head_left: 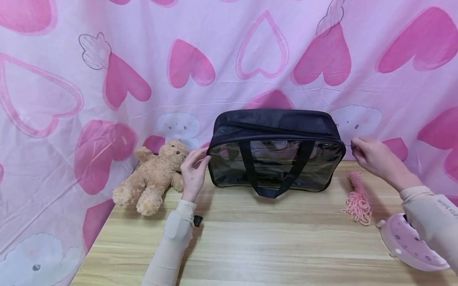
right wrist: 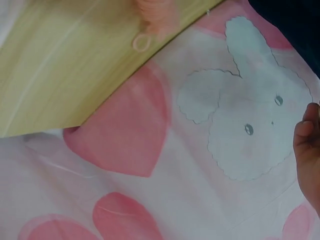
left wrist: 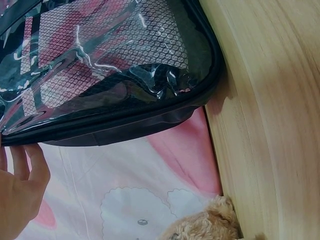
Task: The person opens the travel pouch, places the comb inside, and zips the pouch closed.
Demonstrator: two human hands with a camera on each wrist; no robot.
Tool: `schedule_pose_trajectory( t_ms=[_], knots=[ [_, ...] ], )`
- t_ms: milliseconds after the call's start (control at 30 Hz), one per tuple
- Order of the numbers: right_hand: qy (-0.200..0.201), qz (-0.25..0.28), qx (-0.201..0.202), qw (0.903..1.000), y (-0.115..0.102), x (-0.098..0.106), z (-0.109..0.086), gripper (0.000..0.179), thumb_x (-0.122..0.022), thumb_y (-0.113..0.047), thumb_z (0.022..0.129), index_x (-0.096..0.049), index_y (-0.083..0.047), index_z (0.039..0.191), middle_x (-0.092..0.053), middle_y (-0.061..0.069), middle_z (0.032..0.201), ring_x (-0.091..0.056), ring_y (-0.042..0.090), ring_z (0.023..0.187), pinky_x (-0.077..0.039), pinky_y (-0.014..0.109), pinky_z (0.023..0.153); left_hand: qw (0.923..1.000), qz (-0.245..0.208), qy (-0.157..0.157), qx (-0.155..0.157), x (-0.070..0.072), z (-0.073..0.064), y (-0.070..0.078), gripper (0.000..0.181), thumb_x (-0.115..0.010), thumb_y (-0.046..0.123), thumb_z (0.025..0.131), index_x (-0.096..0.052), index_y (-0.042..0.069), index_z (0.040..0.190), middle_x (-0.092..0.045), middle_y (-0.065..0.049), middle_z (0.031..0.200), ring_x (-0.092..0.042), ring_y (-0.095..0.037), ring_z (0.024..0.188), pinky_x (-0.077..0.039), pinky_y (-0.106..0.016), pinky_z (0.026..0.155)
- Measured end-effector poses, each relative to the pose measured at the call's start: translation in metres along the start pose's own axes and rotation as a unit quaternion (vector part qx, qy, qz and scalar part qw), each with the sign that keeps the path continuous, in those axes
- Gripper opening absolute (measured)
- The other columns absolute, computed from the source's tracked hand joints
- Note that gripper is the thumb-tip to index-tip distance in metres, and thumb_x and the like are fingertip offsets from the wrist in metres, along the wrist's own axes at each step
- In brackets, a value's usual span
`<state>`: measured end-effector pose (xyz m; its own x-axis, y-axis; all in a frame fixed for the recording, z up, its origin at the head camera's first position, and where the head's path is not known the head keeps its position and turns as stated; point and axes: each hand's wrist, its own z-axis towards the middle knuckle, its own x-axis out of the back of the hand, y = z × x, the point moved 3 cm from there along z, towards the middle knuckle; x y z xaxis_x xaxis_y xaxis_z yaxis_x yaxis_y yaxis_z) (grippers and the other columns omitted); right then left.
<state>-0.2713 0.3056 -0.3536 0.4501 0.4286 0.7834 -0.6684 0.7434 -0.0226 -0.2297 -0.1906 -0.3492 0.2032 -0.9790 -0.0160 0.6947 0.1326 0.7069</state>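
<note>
A black bag (head_left: 275, 123) with a see-through front stands upright on the table, its strap handle (head_left: 270, 192) hanging down over the front. My left hand (head_left: 194, 171) pinches the bag's upper left edge between thumb and fingers; the left wrist view shows those fingers (left wrist: 37, 165) against the black piping. Just off the bag's right end, my right hand (head_left: 372, 157) has its fingertips drawn together on a small, thin zipper pull, mostly hidden by the fingers. In the right wrist view only part of that hand (right wrist: 309, 150) shows, at the right edge.
A tan teddy bear (head_left: 154, 178) lies left of my left hand. Right of the bag are a bundle of pink cord (head_left: 358, 200) and a pink rounded case (head_left: 408, 246), partly under my right sleeve. A small black piece (head_left: 197, 221) lies by my left forearm. A heart-patterned curtain (head_left: 229, 59) hangs behind.
</note>
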Motion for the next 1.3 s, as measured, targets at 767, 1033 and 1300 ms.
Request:
schedule_pose_trajectory(
  t_ms=[767, 1033, 1300],
  knots=[
    [-0.025, -0.047, -0.061, 0.9967, -0.020, -0.033, -0.021, 0.017, -0.061, 0.007, 0.073, -0.053, -0.004, 0.085, -0.049, 0.009, 0.073, -0.053, 0.033, 0.051, -0.044, 0.050, 0.042, 1.0000, -0.007, 0.002, 0.004, -0.001, -0.001, -0.001, 0.023, -0.063, -0.015, 0.083, -0.064, -0.014, 0.106, -0.063, -0.024, 0.099, -0.065, -0.020, 0.090, -0.054, -0.035, 0.081],
    [-0.030, -0.007, -0.119, 0.9924, -0.028, -0.041, -0.019, 0.015, -0.064, 0.005, 0.078, -0.054, -0.005, 0.084, -0.056, 0.011, 0.077, -0.059, 0.039, 0.065, -0.047, 0.054, 0.055, 0.9998, -0.016, 0.005, 0.001, 0.002, 0.000, -0.007, 0.023, -0.063, -0.013, 0.084, -0.065, -0.012, 0.107, -0.063, -0.020, 0.100, -0.065, -0.019, 0.091, -0.053, -0.032, 0.081],
    [0.080, 0.045, -0.216, 0.9721, -0.031, -0.044, -0.032, 0.012, -0.066, 0.008, 0.079, -0.062, -0.002, 0.083, -0.063, 0.015, 0.074, -0.057, 0.027, 0.065, -0.045, 0.036, 0.060, 0.9998, -0.020, 0.002, 0.006, -0.002, -0.002, -0.001, 0.023, -0.062, -0.016, 0.083, -0.062, -0.017, 0.106, -0.062, -0.026, 0.099, -0.065, -0.019, 0.090, -0.053, -0.031, 0.081]
  ],
)
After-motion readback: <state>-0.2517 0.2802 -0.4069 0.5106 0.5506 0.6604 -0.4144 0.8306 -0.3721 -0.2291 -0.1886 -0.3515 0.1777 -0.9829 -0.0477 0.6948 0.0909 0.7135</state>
